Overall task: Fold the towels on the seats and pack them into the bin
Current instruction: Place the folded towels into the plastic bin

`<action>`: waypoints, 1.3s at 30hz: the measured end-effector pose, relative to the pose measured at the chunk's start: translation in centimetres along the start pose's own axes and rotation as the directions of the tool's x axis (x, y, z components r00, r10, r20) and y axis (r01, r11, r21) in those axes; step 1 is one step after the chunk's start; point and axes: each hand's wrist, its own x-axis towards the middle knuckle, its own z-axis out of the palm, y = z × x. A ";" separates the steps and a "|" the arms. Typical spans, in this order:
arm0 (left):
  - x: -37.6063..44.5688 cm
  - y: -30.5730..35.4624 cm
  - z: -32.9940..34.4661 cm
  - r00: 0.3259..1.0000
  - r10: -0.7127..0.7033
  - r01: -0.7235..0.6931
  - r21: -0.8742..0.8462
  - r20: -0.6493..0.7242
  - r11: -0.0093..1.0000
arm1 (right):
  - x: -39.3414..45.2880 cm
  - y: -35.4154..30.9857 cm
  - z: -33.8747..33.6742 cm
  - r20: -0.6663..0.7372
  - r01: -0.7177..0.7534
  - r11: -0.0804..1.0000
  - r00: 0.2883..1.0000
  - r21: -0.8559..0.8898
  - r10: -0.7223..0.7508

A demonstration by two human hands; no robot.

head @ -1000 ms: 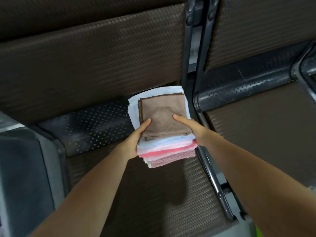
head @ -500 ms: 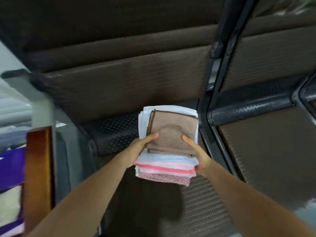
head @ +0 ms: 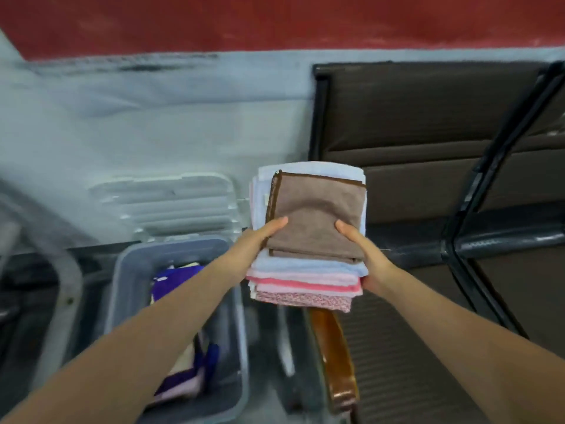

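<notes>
Brown towel (head: 318, 215) with darker brown trim tops the stack, pale blue, pink, coral and speckled pink layers beneath. Grey bin (head: 128, 270) holds purple and cream cloth. Seats (head: 428, 179) dark brown; wall (head: 275, 19) red above grey.

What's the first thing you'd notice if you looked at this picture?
The stack of folded towels in the middle, brown one on top with blue and pink ones under it, held up by the left hand and the right hand, one on each side. Lower left sits a grey bin with purple cloth already inside, its clear lid leaning behind it. Dark brown seats fill the right side.
</notes>
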 end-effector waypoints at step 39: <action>14.3 -26.3 -41.6 0.783 0.404 0.169 0.787 -0.472 0.593 | 40.9 38.8 20.0 -0.178 -0.031 0.728 0.976 -0.685 -0.126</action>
